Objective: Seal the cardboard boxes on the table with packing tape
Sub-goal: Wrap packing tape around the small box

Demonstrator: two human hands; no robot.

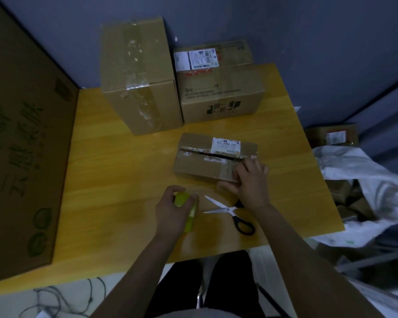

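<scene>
Three boxes are sitting on the bench (115,171): a tall box (138,79) in the upper middle of the frame, a labelled box (221,92) just to its right and seemingly touching it, and a flat box (202,161) in the centre, apart from both. The flat box's top seam is gaping as a dark slit under old tape and a white label. The right hand (251,184) is pressing on its lower right corner, fingers nearly straight and spread over the top, thumb lying along the near side. The left hand (170,210), at lower centre, is curling its fingers round a green tape roll (186,207); whether the roll is touching the bench I cannot tell. Scissors (228,211) are lying open on the bench between the hands, blades pointing left.
</scene>
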